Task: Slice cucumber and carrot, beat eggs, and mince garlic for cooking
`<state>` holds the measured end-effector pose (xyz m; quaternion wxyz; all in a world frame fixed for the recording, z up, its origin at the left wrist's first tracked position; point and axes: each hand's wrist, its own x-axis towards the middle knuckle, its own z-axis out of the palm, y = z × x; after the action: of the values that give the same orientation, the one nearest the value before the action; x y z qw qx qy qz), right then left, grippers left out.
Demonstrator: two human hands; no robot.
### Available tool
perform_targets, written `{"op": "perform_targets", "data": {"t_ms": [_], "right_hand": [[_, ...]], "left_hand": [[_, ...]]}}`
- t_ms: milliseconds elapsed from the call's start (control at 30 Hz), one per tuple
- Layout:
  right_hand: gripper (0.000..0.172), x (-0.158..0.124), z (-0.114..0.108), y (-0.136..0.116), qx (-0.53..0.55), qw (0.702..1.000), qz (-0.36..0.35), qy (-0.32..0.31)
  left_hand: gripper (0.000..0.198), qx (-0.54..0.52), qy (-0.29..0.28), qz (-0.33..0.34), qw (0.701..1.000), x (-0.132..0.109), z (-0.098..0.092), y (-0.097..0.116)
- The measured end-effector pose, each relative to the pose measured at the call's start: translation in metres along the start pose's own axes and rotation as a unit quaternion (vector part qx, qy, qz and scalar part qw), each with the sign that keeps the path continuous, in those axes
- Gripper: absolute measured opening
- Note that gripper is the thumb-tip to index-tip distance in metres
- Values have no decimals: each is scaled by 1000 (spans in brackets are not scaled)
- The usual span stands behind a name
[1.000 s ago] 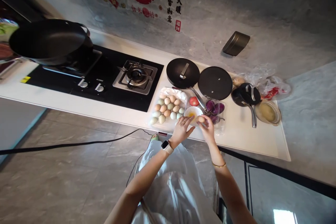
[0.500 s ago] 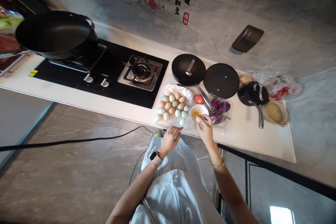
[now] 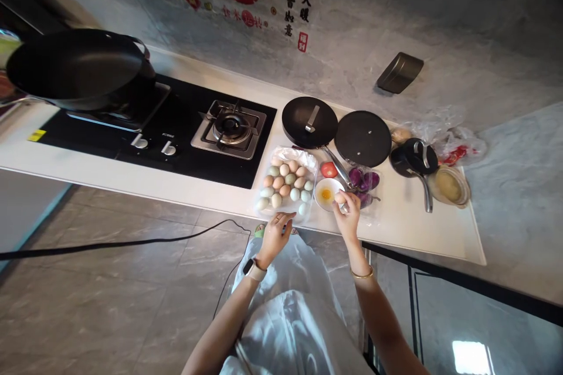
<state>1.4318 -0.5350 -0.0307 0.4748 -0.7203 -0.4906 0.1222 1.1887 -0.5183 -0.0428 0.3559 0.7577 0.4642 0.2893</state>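
Between the fingertips of my right hand (image 3: 348, 215) is a pale brown egg (image 3: 340, 198), held at the right rim of a white bowl (image 3: 320, 203). Yellow yolk (image 3: 326, 194) lies in the bowl with some clear liquid. Whether the egg's shell is whole or cracked I cannot tell. My left hand (image 3: 277, 234) holds nothing; its fingers are loosely bent and apart by the front edge of a clear plastic tray (image 3: 255, 211). Several brown, cream and pale green eggs (image 3: 285, 190) lie in that tray, left of the bowl.
Behind the bowl lie a tomato (image 3: 328, 170) and bagged purple eggplants (image 3: 365, 179). A lidded frying pan (image 3: 303, 123), a black round lid (image 3: 363, 138) and a small lidded saucepan (image 3: 407, 159) stand behind. Leftward are a gas burner (image 3: 230, 129) and a large wok (image 3: 79, 70).
My right hand has shifted to the bowl's right side, and the egg in its fingers now shows plainly. The left hand stays near the tray. The camera view has shifted slightly.
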Motion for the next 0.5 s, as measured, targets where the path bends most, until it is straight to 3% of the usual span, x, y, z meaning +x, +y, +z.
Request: {"op": "perform_targets", "data": {"t_ms": [167,333,400,500], "right_hand": [[33,-4,-4,2,-2,1000,4,7],[32,-9,-5,3,1,1000,10,15],[32,-9,-4,4,9,1000,14,20],[32,-8,-2,2,22,999,18,24]], "left_hand": [[27,8,39,22,999,34,-12,-7],[28,65,114,-14,991,115,-30,-28],[29,121,99,-25,987,156,-35,-39],[24,205,-3,-42,978,209,-40,-52]]}}
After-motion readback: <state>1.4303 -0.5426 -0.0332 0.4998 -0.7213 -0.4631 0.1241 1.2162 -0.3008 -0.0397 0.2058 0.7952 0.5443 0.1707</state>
